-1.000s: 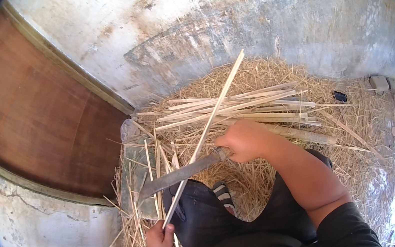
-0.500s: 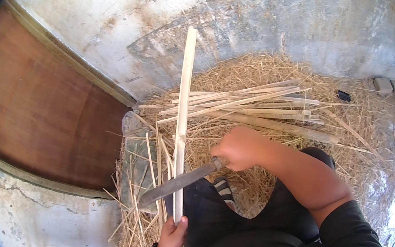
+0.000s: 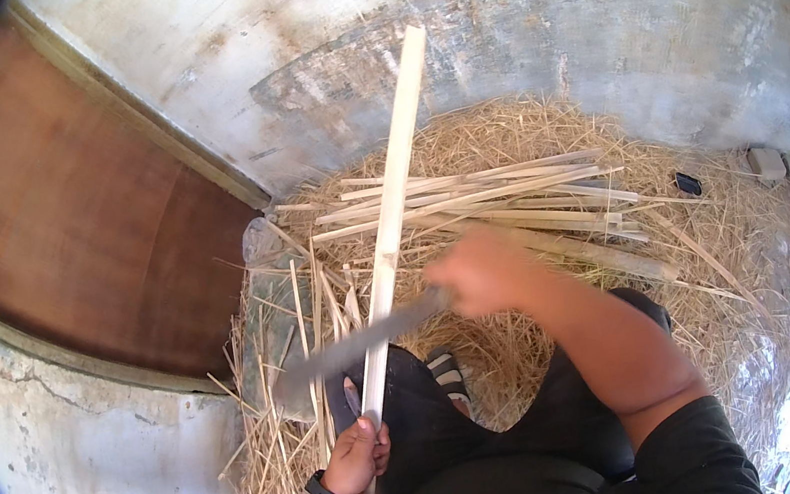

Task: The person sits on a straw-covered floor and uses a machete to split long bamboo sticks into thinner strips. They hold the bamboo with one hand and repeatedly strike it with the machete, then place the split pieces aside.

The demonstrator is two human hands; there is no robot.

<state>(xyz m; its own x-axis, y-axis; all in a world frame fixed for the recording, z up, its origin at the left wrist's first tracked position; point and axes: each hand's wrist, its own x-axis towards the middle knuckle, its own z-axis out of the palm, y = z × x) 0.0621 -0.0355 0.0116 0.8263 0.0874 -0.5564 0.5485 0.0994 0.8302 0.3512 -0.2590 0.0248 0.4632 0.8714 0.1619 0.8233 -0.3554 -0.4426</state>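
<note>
Two hands at work over a bed of straw [image 3: 500,131], with the long bamboo slat [image 3: 392,209] as landmark. Nearest, at the slat's lower end: left hand [image 3: 354,457], fingers curled shut around the slat, a black wristband [image 3: 328,492] just below. Slat tilted up and away from that grip, top end reaching over the concrete wall [image 3: 523,7]. Across the slat just above the left hand: long flat knife blade [image 3: 353,346], blurred, lying crosswise and touching or nearly touching the slat; cannot tell which. To the right of the slat: right hand [image 3: 485,273], blurred, closed on the knife's handle. Beyond, behind the slat: loose pile of split bamboo strips [image 3: 499,194] lying sideways on the straw. Left of the slat: brown wooden panel [image 3: 78,221].
</note>
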